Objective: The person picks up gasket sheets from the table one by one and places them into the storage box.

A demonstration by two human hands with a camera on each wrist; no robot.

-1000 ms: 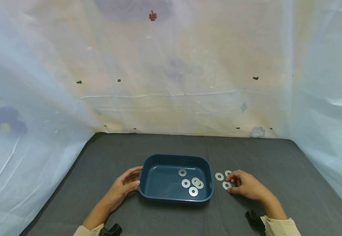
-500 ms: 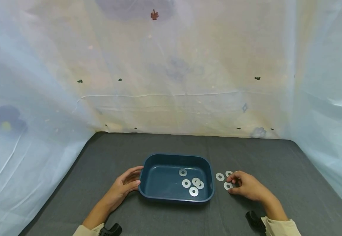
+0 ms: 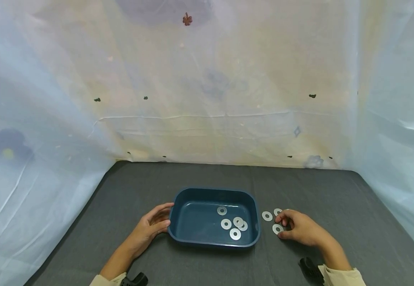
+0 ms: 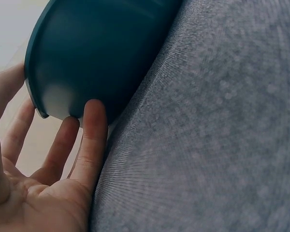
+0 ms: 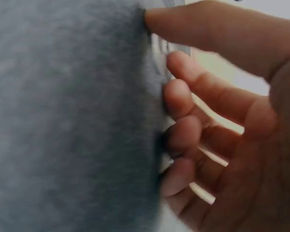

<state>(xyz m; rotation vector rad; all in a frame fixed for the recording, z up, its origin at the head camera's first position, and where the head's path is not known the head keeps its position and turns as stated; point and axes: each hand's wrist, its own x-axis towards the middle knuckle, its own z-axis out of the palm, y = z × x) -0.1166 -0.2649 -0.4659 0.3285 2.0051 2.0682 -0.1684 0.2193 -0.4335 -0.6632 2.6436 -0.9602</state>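
Left end of blue plastic tray (image 3: 192, 222) is braced by left hand (image 3: 149, 227), fingers extended, presumably against sliding. Flat washer (image 3: 274, 230) right of tray is bracketed by right hand (image 3: 300, 229), thumb and bent index, likely for edge access; pinch cannot be told. Other washers (image 3: 226, 228) are contained in tray.

The sleeves (image 3: 341, 275) are pale beige, the wrist-worn devices (image 3: 310, 270) black and rounded.

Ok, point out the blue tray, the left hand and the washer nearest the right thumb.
Blue tray (image 3: 196, 221): head view, left part of its bare floor.
Left hand (image 4: 43, 193): left wrist view, palm.
Washer (image 3: 274, 229): head view, left side of its ring.
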